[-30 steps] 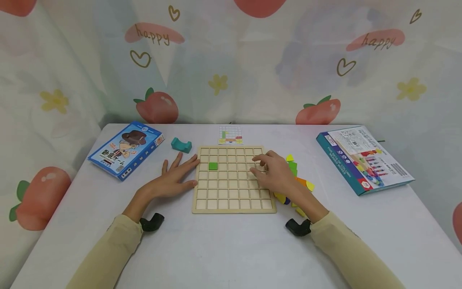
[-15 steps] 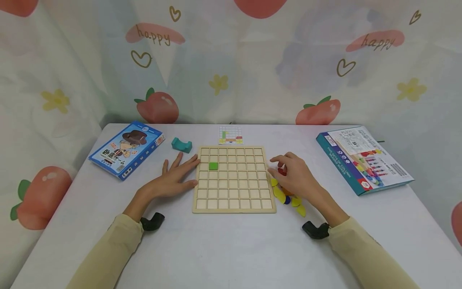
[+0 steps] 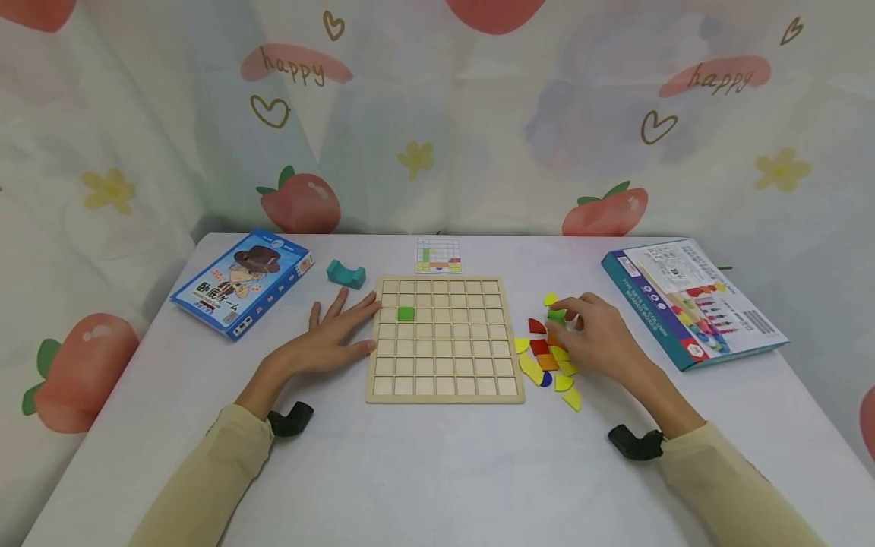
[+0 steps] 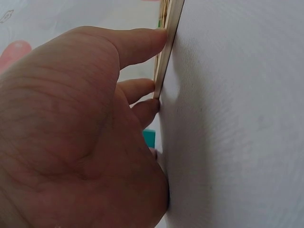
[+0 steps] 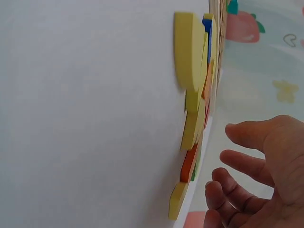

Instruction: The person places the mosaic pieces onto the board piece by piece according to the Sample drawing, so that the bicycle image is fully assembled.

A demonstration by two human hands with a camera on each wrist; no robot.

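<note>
A wooden grid board [image 3: 444, 399] lies on the table with a green square tile [image 3: 406, 314] in one upper-left cell. My left hand [image 3: 328, 342] rests beside it, fingers spread, thumb and fingertips against the board's left edge [image 4: 166, 57]. Right of the board, flat pieces lie scattered: red [image 3: 538, 347], yellow [image 3: 530, 369], orange [image 3: 547, 362], blue [image 3: 546, 379] and green [image 3: 557, 314]. Over this pile's far end hovers my right hand [image 3: 604, 338], fingertips near the green piece. In the right wrist view its thumb [image 5: 244, 134] and index finger stand apart with nothing between them.
Behind the board lies a small pattern card [image 3: 439, 256]. A teal bridge-shaped block [image 3: 345, 274] sits near its far left corner. The blue game box [image 3: 241, 285] lies at the left, a teal-edged box [image 3: 692, 302] at the right. A printed curtain hangs behind.
My right hand has moved right from over the board to the pile. A red piece seen at its fingers half a second ago now lies on the table. My left hand stays put.
</note>
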